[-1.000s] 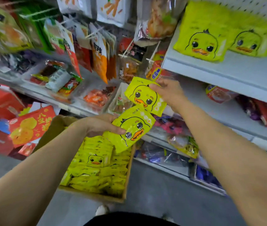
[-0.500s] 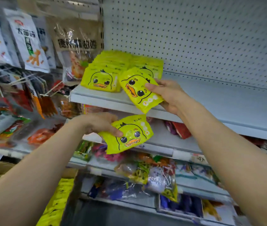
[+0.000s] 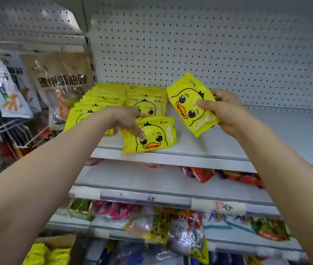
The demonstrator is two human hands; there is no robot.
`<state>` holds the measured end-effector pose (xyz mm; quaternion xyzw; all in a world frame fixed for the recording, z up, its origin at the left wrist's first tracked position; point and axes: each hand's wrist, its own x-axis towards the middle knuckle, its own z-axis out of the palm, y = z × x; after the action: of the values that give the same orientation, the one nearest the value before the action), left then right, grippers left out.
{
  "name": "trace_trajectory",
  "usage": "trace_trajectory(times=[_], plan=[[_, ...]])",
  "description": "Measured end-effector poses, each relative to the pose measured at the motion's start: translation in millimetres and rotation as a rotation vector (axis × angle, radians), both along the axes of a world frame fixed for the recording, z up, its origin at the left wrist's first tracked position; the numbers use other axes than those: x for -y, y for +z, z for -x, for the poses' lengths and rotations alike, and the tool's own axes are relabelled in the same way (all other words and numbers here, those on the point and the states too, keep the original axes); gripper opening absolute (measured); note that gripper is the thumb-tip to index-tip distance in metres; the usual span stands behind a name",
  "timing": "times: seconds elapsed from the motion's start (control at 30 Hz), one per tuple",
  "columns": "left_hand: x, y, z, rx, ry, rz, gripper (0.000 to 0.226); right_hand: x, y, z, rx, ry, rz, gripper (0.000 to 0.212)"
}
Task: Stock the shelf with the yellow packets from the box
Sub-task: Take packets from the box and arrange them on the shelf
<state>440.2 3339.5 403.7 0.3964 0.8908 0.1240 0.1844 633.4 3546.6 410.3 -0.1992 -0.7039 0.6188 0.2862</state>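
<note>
since the white metal shelf point(image 3: 199, 153) already carried rows, the left hand point(image 3: 127, 121) pinched one glossy yellow duck-print packet point(image 3: 152, 135) onto its front, while the right hand point(image 3: 222, 109) gripped another duck-print packet point(image 3: 190, 104) tilted, probably for the gap beside.

Left hand point(image 3: 127, 119) lowered its packet point(image 3: 150, 133) onto the shelf point(image 3: 190, 152) — right packet point(image 3: 192, 104) raised higher

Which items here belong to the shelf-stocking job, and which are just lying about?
Job:
- yellow duck-face packet under left hand
- tilted yellow duck-face packet in right hand
- rows of stocked yellow packets
- white metal shelf
- brown cardboard box of yellow packets

Lying about:
- hanging brown snack bag
- red snack bags on lower shelf
</note>
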Motion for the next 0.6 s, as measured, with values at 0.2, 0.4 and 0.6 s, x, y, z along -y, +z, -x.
trace_trajectory(times=[0.2,0.4,0.6], plan=[[-35.2,3.5,60.8,-0.168,-0.067,0.088,0.09,-17.1,9.7,28.5,0.0,-0.046,-0.042,0.033],[-60.9,10.9,100.9,-0.346,-0.151,0.148,0.088,-28.5,13.6,68.1,-0.004,-0.057,-0.045,0.024],[-79.4,8.5,131.7,-0.387,-0.171,0.024,0.073,-41.9,12.9,94.2,0.031,-0.076,-0.098,0.029]])
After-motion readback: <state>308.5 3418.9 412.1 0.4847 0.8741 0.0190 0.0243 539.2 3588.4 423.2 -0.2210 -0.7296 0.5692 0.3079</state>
